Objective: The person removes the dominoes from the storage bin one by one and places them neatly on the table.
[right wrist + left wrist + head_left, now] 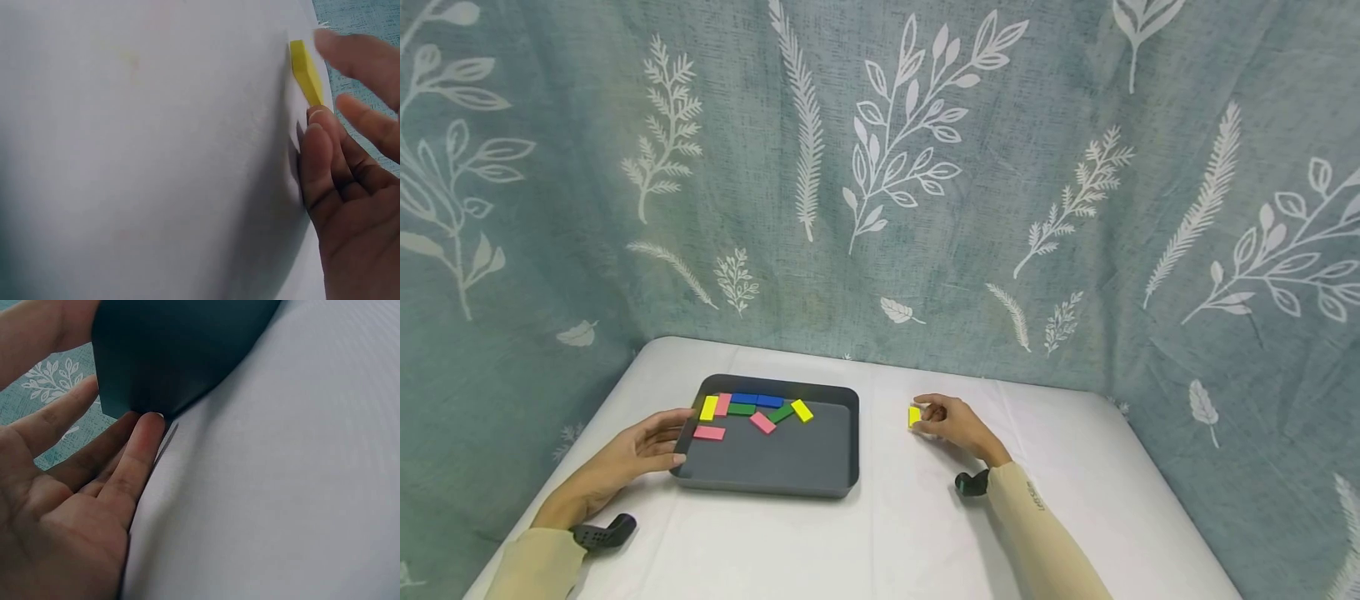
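My left hand (640,450) rests against the left side of a dark grey tray (767,493), its fingers extended. Fingertips (147,428) meet the tray's lower edge in the left wrist view. To the right of the tray, my right hand (955,423) reaches around a small yellow block (913,417) on the white cloth. Its thumb and index finger stand on opposite sides of the block. From the right wrist, the yellow block (305,72) shows a narrow gap to the nearest upper fingertip, while the lower fingers overlap its near end.
Inside the tray lie several flat blocks: yellow (802,411), pink (763,423), green (781,414) and blue (770,402), mostly toward the back left. A white cloth (790,550) covers the table. A patterned green curtain (820,283) hangs behind and along both sides.
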The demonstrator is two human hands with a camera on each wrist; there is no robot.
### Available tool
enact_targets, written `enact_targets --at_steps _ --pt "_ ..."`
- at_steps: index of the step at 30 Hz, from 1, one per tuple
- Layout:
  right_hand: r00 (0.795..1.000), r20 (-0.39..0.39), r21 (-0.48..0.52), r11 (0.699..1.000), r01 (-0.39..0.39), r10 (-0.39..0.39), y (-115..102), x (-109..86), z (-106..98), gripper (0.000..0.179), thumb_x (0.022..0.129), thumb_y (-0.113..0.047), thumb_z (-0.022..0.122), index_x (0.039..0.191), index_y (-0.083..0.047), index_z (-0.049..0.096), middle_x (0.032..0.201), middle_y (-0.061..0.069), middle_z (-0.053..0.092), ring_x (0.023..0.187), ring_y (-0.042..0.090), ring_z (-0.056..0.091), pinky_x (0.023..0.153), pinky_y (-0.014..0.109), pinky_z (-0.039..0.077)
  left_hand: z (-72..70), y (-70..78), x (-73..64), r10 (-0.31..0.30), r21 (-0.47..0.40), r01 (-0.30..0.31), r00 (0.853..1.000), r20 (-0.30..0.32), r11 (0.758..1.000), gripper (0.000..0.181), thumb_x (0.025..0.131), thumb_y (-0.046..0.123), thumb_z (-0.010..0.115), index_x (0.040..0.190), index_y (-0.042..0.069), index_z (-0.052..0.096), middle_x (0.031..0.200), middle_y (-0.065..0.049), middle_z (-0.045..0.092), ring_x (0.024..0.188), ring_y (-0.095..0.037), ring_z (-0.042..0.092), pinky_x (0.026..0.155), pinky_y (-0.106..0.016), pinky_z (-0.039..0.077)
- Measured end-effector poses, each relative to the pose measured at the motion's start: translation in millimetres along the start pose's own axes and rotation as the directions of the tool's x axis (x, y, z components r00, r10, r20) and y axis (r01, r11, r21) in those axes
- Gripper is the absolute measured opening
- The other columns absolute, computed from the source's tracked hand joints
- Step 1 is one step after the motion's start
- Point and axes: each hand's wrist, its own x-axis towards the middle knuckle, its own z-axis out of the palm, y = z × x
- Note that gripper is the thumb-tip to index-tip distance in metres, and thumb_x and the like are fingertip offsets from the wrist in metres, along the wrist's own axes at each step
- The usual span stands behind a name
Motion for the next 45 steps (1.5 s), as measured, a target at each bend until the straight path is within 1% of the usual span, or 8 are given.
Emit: enact_targets --at_steps 3,6,12,19,25,30,41,45 --pt "1.000 -0.007 0.016 1.000 0.008 -0.008 -1.8 0.4 -0.3 0.054 0.094 -0.028 0.078 0.142 -0.010 0.061 0.107 0.008 0.066 0.082 0.024 0.063 0.064 0.035 0.054 -0.4 -0.4 0.1 -0.002 0.005 0.002 1.000 -0.001 1.000 0.082 0.095 0.026 0.076 0.161 0.011 0.030 0.163 -0.019 0.029 0.142 -0.041 0.038 0.112 -0.048 0.041" --pt "0.999 -0.025 0.018 0.999 0.033 -0.033 -9.9 1.7 0.6 0.053 0.095 -0.029 0.077 0.142 -0.010 0.061 0.109 0.008 0.067 0.086 0.024 0.064 0.068 0.037 0.056 -0.9 -1.1 -0.4 0.001 0.000 -0.001 1.000 -0.001 1.000 0.081 0.095 0.025 0.076 0.160 0.010 0.030 0.163 -0.020 0.030 0.142 -0.042 0.038 0.111 -0.047 0.041" --pt "0.992 -0.043 0.011 0.993 0.117 -0.117 -38.9 6.4 4.7 0.044 0.095 -0.030 0.077 0.136 -0.017 0.066 0.108 0.005 0.069 0.094 0.023 0.064 0.080 0.038 0.054 -2.0 -2.1 -1.2 0.002 -0.002 -0.002 1.000 -0.004 1.000 0.082 0.095 0.025 0.076 0.161 0.010 0.030 0.163 -0.020 0.030 0.142 -0.042 0.038 0.110 -0.046 0.042" --pt "0.984 -0.005 0.027 0.984 0.178 -0.178 -70.3 12.1 17.7 0.040 0.094 -0.033 0.078 0.132 -0.025 0.068 0.106 0.003 0.068 0.092 0.022 0.065 0.079 0.037 0.055 -1.4 -1.2 0.0 -0.014 -0.004 0.014 1.000 0.000 1.000 0.082 0.095 0.026 0.076 0.161 0.010 0.029 0.163 -0.020 0.029 0.142 -0.042 0.038 0.113 -0.053 0.039" --pt "0.975 0.031 0.020 0.975 0.221 -0.221 -91.6 18.8 31.2 0.040 0.093 -0.034 0.079 0.130 -0.028 0.068 0.106 0.001 0.069 0.092 0.022 0.065 0.081 0.038 0.054 -0.8 -1.4 1.8 -0.016 -0.014 0.016 1.000 0.002 1.000 0.083 0.095 0.025 0.076 0.161 0.011 0.029 0.164 -0.020 0.027 0.143 -0.044 0.035 0.114 -0.059 0.035" --pt "0.965 0.065 0.024 0.967 0.252 -0.253 -107.0 25.4 43.4 0.041 0.093 -0.035 0.079 0.132 -0.027 0.067 0.105 0.000 0.069 0.091 0.022 0.065 0.079 0.037 0.054 -0.2 -1.3 3.1 -0.010 -0.011 0.010 1.000 0.001 1.000 0.082 0.095 0.026 0.076 0.161 0.011 0.029 0.164 -0.019 0.028 0.144 -0.044 0.035 0.115 -0.061 0.034" --pt "0.939 0.131 0.027 0.948 0.317 -0.318 -137.3 43.2 75.2 0.045 0.094 -0.034 0.077 0.135 -0.019 0.067 0.105 -0.002 0.069 0.089 0.020 0.064 0.074 0.033 0.054 0.9 -1.1 1.4 -0.022 -0.008 0.022 1.000 -0.015 1.000 0.084 0.094 0.027 0.078 0.161 0.011 0.029 0.164 -0.019 0.029 0.143 -0.042 0.036 0.116 -0.060 0.034" --pt "0.930 0.152 0.035 0.942 0.334 -0.336 -145.7 50.7 86.7 0.048 0.094 -0.032 0.078 0.137 -0.012 0.066 0.104 -0.002 0.069 0.088 0.019 0.064 0.074 0.032 0.053 0.6 -0.8 0.4 -0.018 -0.008 0.018 1.000 -0.014 1.000 0.084 0.094 0.027 0.077 0.161 0.010 0.029 0.164 -0.020 0.028 0.143 -0.043 0.036 0.115 -0.060 0.033"
